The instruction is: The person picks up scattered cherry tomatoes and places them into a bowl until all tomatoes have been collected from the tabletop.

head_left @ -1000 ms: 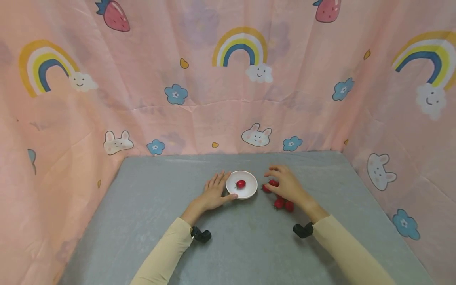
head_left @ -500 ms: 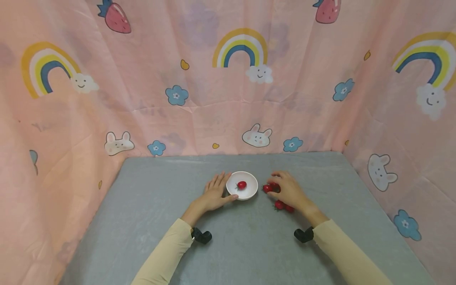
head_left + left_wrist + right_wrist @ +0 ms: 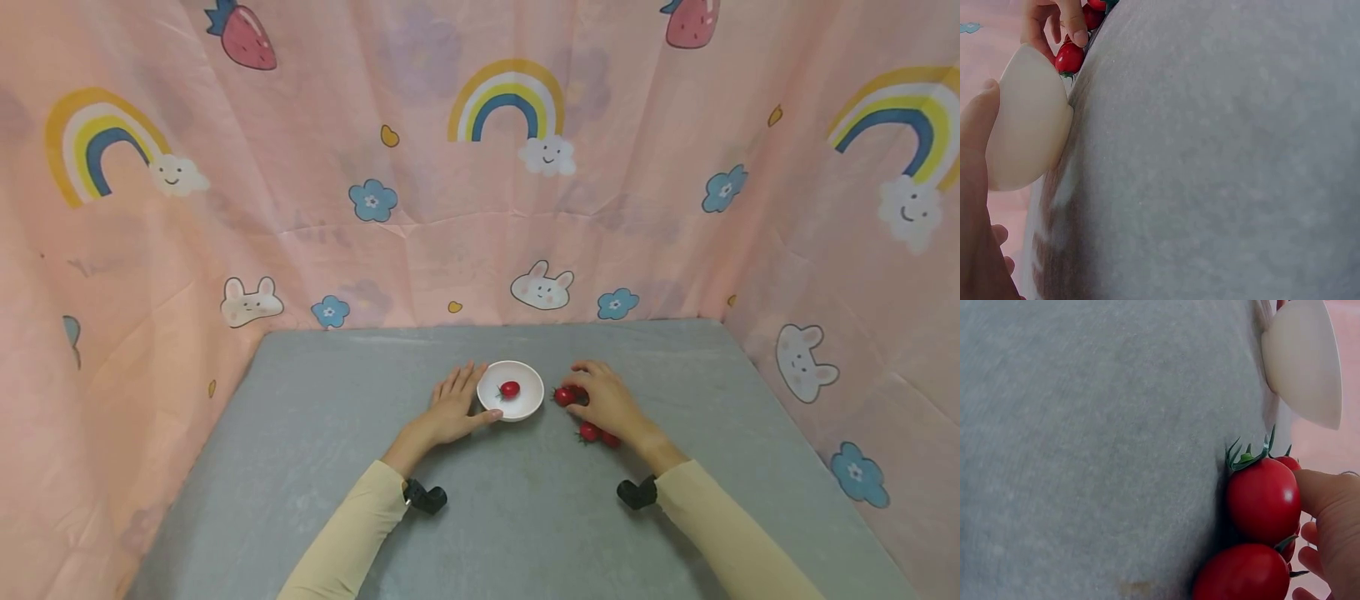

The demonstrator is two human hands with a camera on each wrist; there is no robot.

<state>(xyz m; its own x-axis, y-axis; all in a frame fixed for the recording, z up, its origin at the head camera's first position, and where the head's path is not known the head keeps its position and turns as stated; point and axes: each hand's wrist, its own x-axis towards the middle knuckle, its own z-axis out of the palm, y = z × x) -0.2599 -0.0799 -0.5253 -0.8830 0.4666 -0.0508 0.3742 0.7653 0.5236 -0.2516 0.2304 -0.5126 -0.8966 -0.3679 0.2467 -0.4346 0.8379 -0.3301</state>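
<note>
A small white bowl point(image 3: 529, 400) stands on the grey table with one red cherry tomato point(image 3: 510, 390) inside. My left hand point(image 3: 448, 415) rests against its left side, thumb at the near rim and fingers stretched out along the far side. To the right of the bowl, my right hand point(image 3: 611, 408) reaches down with thumb and fingers curled around a cherry tomato point(image 3: 1070, 59) in the far group. Part of that group is hidden under the hand. Nearer, under the wrist side, lie more cherry tomatoes point(image 3: 588, 432), whose green stems show in the right wrist view.
The grey table point(image 3: 517, 517) ends at a pink printed curtain point(image 3: 420, 250) at the back and on both sides. Each wrist carries a black camera mount point(image 3: 426, 497) below a beige sleeve point(image 3: 345, 533).
My right hand has lowered slightly onto the far tomatoes, and its thumb and fingers have drawn closer together. The left hand and the bowl have stayed in place.
</note>
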